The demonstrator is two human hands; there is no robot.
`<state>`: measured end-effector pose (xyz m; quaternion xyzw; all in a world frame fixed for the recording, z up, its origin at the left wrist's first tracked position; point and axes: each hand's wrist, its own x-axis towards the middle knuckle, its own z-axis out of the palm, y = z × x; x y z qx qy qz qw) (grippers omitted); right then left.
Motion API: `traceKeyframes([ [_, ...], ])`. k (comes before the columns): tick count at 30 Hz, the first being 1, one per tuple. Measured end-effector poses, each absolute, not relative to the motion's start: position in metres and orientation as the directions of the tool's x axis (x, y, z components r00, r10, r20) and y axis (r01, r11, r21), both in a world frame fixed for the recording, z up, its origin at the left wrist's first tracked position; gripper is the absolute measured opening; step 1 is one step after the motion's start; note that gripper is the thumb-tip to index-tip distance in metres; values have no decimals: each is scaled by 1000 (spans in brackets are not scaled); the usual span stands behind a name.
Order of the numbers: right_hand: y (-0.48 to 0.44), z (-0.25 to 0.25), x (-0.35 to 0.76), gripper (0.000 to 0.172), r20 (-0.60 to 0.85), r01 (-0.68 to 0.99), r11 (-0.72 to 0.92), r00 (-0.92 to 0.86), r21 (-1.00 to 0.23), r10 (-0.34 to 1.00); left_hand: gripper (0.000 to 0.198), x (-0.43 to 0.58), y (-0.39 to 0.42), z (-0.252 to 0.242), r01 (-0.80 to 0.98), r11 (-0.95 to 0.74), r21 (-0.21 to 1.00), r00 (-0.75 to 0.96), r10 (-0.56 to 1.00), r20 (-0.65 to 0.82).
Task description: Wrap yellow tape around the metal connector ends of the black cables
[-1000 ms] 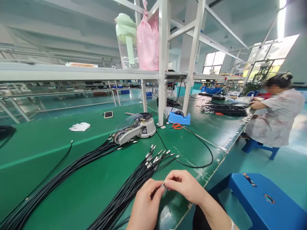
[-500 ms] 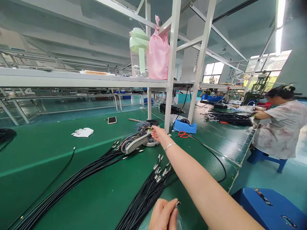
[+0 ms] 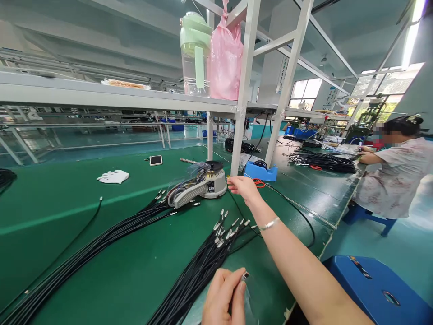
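Note:
At the bottom of the view, my left hand (image 3: 225,295) pinches a cable with a small metal connector (image 3: 246,274) standing out past the thumb and finger. My right hand (image 3: 245,187), with a silver bracelet on the wrist, is stretched forward with its fingertips closed on a small yellowish piece of tape (image 3: 228,178). Just left of that hand stands a grey round tape dispenser (image 3: 216,183), apart from the fingers. Between the hands lies a bundle of black cables (image 3: 199,271) with metal connectors at its end.
Another cable bundle (image 3: 111,246) runs left of the dispenser. A white glove (image 3: 114,177), a phone (image 3: 156,160), a blue tape holder (image 3: 260,171) and red-handled scissors (image 3: 259,183) lie on the green table. A rack post (image 3: 239,140) rises beyond my right hand. A co-worker (image 3: 392,180) sits at right.
My right hand has moved right and back from the tape dispenser, now with a yellowish bit at its fingertips. My left hand still holds the cable connector. The view has tilted slightly downward.

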<state>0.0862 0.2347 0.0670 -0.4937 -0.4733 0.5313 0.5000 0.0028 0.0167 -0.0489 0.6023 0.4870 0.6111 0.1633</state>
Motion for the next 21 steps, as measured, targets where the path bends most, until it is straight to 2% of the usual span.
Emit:
traceKeyframes([
  [3,169,48,124,15,-26,-69,-33,-106,-997,994,16,-3,13,-33,451,-430,782,-129,836,534],
  [5,121,30,143,18,2,-86,-14,-188,-996,982,13,-4,13,-26,482,-379,790,-153,851,502],
  [10,31,-6,156,22,-63,-56,-72,-149,-996,987,10,1,12,-23,516,-312,798,-159,880,447],
  [17,7,-14,142,19,-30,-112,-40,-89,-993,996,15,8,7,-26,573,-351,741,-95,869,485],
  [21,9,-13,137,17,-39,-123,-49,-86,-991,996,10,9,4,-25,581,-312,751,-158,863,480],
])
